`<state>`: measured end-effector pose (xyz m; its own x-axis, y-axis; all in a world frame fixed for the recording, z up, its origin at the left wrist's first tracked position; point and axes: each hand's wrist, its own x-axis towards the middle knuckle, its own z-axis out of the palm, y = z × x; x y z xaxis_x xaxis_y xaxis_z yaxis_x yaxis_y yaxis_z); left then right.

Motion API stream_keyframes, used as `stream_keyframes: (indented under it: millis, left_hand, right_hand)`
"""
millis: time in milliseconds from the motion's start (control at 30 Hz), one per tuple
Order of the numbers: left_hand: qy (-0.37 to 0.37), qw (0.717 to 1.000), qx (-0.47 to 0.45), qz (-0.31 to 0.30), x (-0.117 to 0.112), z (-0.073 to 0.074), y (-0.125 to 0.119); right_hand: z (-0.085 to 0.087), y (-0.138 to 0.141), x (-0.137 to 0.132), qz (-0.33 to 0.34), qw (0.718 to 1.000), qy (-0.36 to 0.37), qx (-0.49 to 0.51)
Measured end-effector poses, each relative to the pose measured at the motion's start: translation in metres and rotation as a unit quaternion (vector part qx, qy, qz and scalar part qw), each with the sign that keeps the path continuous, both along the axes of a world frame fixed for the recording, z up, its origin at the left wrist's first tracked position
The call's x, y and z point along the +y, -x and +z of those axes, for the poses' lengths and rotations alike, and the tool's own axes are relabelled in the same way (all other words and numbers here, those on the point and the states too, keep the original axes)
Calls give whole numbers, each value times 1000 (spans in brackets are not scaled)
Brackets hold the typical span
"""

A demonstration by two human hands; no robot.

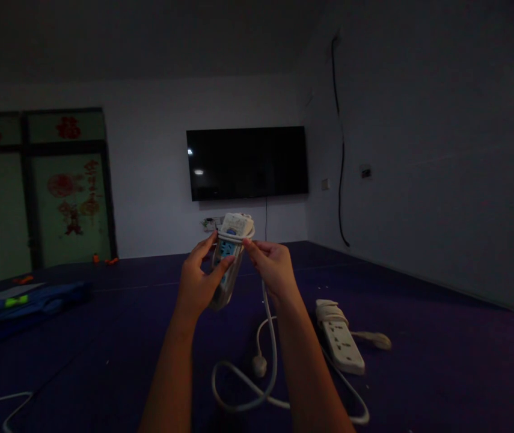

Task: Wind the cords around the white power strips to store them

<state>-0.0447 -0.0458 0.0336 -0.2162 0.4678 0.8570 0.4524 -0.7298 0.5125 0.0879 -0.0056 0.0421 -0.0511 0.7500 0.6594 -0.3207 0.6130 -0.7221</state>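
My left hand (200, 273) grips a white power strip (227, 264) with blue sockets, held up tilted in front of me. Its white cord (271, 337) is wound around the strip's upper end. My right hand (271, 264) pinches that cord beside the strip, thumb and forefinger closed on it. From there the loose length hangs down and loops over the purple floor, with a white plug (259, 365) lying between my forearms. To the right of my right forearm rests a second white power strip (341, 343), its own cord wrapped about one end.
A blue cloth bundle (26, 304) with a bright green item lies at left. Another white cord (13, 397) is at lower left. Small orange things (111, 261) sit near the door. A television (247, 163) hangs on the far wall; a black cable (341, 162) dangles at right.
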Motion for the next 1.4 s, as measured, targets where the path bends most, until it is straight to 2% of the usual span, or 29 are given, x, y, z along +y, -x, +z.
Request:
stream_keyframes:
  millis: [67, 133, 200, 300, 400, 467, 600, 700, 900, 1067, 1233, 1400]
  left_hand:
    - [16, 992, -107, -69, 2, 0, -2]
    - [32, 966, -219, -135, 5, -2, -2]
    - [61, 938, -281, -194, 9, -3, -1]
    - [123, 917, -273, -265, 12, -6, 3]
    - [164, 912, -232, -297, 13, -9, 5]
    - [164, 913, -211, -307, 11, -9, 5]
    - [141, 922, -227, -278, 4, -6, -1]
    - [113, 933, -246, -239, -4, 0, -5]
    - [40, 971, -216, -92, -14, 8, -3]
    - [47, 968, -234, -80, -13, 7, 3]
    - [40, 965, -254, -60, -15, 7, 3]
    - [4, 971, -240, -5, -15, 7, 4]
  right_hand:
    - [1, 0, -2, -2, 1000, -3, 11]
    - [3, 1, -5, 7, 1000, -6, 12]
    - [4, 1, -8, 23, 1000, -12, 4]
    - [5, 1, -12, 36, 999, -25, -15]
    - [4, 2, -13, 38, 999, -30, -24]
    - [4, 3, -13, 43, 998, -32, -26]
    - [4, 6, -13, 53, 998, -26, -27]
    - [2, 10, -10, 49, 998, 9, -47]
    - [-2, 11, -2, 76, 989, 62, -109]
    - [-1, 3, -2, 141, 969, 117, -163]
    - [1, 4, -5, 138, 986, 50, -73]
    - [3, 11, -12, 134, 989, 22, -51]
